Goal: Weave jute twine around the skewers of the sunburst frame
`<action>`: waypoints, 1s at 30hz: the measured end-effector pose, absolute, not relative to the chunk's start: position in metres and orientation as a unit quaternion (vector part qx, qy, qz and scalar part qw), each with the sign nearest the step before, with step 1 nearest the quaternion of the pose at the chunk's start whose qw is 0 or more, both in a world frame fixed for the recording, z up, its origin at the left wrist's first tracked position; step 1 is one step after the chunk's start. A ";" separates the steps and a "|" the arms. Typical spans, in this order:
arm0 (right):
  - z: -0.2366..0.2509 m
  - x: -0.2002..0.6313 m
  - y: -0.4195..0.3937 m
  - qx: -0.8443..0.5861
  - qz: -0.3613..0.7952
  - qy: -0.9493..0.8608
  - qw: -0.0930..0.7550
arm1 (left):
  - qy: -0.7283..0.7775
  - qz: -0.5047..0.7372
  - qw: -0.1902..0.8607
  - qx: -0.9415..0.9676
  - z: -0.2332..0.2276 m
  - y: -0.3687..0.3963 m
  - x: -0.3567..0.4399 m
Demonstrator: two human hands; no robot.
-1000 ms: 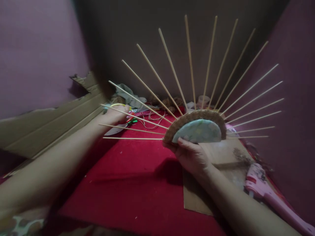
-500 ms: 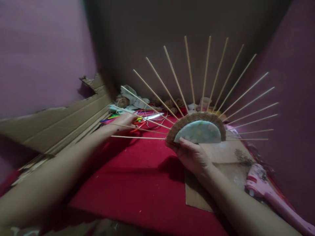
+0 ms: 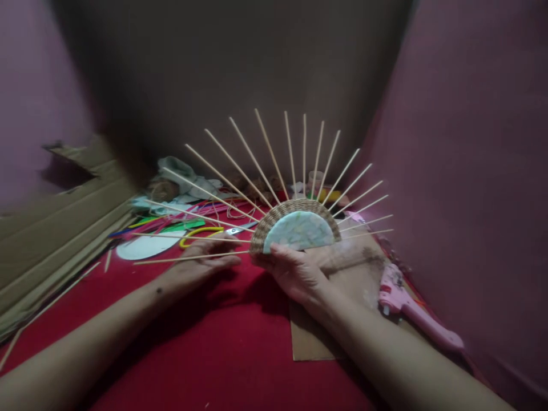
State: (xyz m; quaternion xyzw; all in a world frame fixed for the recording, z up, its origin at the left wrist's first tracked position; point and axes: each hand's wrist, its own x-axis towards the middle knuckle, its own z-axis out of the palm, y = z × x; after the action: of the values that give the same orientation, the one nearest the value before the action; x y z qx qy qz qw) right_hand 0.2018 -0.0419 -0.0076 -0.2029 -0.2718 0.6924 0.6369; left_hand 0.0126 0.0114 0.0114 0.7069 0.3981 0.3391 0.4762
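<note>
My right hand (image 3: 295, 274) grips the straight lower edge of a half-round woven fan piece (image 3: 298, 229). It has a pale patterned centre, a brown wicker rim and several thin wooden sticks (image 3: 240, 171) fanning outward. My left hand (image 3: 203, 260) lies palm up and empty under the leftmost sticks, just above the red cloth (image 3: 205, 354), fingers loosely spread.
A brown cardboard sheet (image 3: 312, 337) lies under my right wrist. A pink glue gun (image 3: 406, 311) rests at the right. Scissors (image 3: 235, 230), a white disc (image 3: 143, 248), coloured strips, twine and cloth clutter the far side. Torn cardboard (image 3: 51, 222) leans at the left. Walls close in.
My left hand drew back from the clutter at the far side and now sits under the left sticks. The fan piece came lower and closer to the cloth; the view shifted left.
</note>
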 end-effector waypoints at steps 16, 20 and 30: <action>-0.009 0.202 -0.042 -0.254 0.683 -0.239 0.642 | 0.402 0.365 0.444 0.713 0.008 -0.041 0.031; -0.009 0.201 -0.042 -0.258 0.683 -0.236 0.641 | 0.376 0.411 0.126 0.821 0.006 -0.037 0.021; -0.014 0.198 -0.044 -0.260 0.676 -0.263 0.638 | 0.343 0.316 -0.098 0.879 0.003 -0.021 0.017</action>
State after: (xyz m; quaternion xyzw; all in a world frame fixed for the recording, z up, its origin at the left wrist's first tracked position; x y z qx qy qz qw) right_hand 0.1976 -0.0438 -0.0140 -0.2596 -0.2628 0.6757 0.6379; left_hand 0.0167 -0.0214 0.0032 0.8792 0.3426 0.3162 -0.0981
